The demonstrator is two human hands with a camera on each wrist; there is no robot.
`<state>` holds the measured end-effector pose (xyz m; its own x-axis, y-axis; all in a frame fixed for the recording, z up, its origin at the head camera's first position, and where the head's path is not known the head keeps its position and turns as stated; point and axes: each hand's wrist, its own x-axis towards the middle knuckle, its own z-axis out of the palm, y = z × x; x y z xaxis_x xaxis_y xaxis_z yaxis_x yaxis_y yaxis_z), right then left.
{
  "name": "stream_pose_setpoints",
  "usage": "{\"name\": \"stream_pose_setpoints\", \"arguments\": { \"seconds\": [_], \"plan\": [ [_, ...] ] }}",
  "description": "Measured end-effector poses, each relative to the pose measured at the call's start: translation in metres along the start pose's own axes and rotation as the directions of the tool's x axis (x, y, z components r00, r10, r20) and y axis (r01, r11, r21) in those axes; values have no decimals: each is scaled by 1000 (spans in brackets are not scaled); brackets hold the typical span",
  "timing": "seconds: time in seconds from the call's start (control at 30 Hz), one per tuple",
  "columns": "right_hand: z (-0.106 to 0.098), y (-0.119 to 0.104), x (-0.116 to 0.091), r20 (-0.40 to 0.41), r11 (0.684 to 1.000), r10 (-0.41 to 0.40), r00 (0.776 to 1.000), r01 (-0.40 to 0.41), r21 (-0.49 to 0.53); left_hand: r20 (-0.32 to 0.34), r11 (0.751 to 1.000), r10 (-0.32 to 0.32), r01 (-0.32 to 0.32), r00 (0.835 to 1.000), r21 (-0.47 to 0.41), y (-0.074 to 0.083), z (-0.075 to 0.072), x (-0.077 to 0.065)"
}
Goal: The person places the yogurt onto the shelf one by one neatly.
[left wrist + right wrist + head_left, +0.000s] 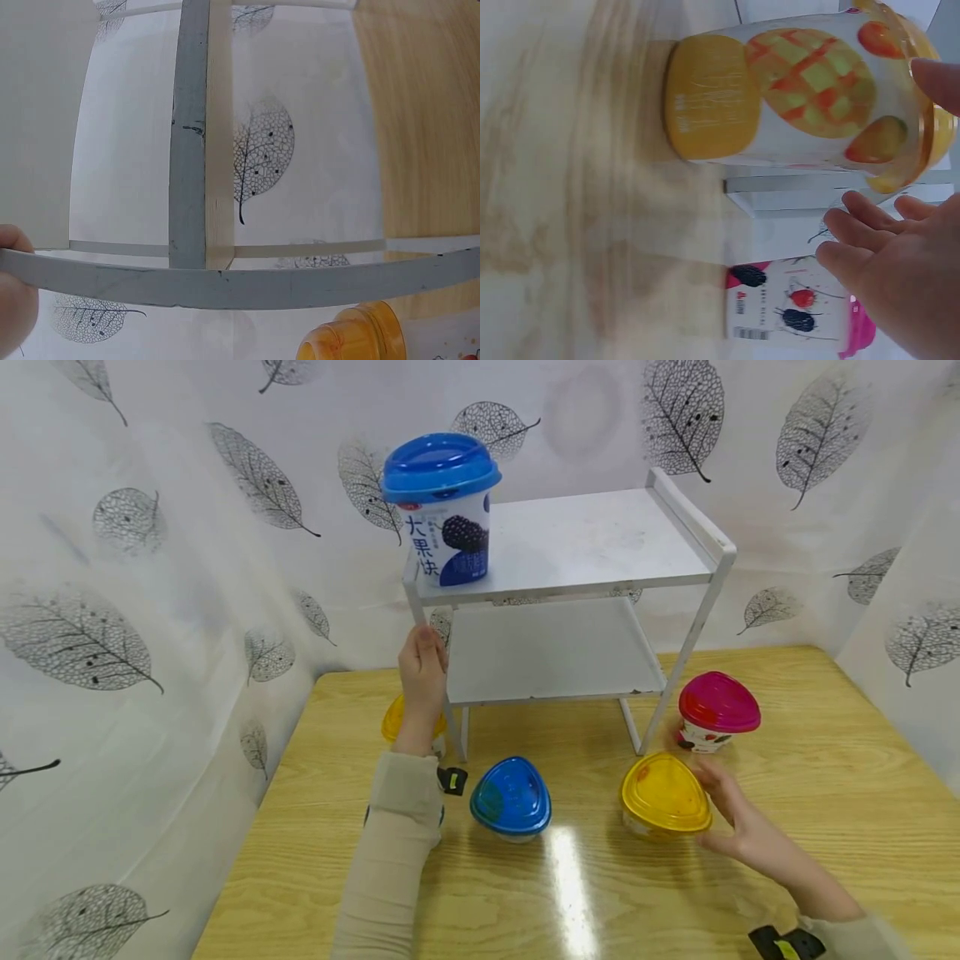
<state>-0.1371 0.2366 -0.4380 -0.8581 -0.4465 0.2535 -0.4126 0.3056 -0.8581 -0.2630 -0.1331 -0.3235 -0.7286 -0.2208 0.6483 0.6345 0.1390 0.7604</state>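
My left hand (423,672) grips the left front post of a white two-tier shelf rack (592,539); its fingertips show at the edge of the left wrist view. A tall yogurt cup with a blue lid (442,510) stands on the top tier's left end, above that hand. On the table, my right hand (757,843) is at the right side of a yellow-lidded yogurt cup (663,793). In the right wrist view the thumb crosses before the lid, and the other fingers (862,232) spread loosely beside it. Whether they touch the cup, I cannot tell.
A pink-lidded cup (718,706) stands right of the rack, and a blue-lidded cup (512,797) in front of it. Another yellow-lidded cup (392,720) is partly hidden behind my left wrist. Leaf-patterned cloth (187,560) surrounds the wooden table (825,793).
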Motion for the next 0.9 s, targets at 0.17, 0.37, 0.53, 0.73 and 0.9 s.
{"name": "stream_pose_setpoints", "arguments": {
  "seconds": [0.17,0.37,0.53,0.73,0.9],
  "plan": [
    [4,7,0,22,992,107,994,-108,59,11,1000,-17,17,1000,12,0,-1,0],
    [8,11,7,18,963,267,963,-268,17,19,1000,-15,14,1000,24,0,-2,-1],
    [12,15,10,17,952,305,952,-305,34,16,1000,-9,9,1000,19,2,-1,0],
    [19,23,10,-24,968,216,976,-211,139,14,1000,-5,5,1000,9,2,-1,-1],
    [21,26,11,25,969,185,982,-186,165,18,1000,-9,9,1000,17,2,-2,-1]
  ]
}}
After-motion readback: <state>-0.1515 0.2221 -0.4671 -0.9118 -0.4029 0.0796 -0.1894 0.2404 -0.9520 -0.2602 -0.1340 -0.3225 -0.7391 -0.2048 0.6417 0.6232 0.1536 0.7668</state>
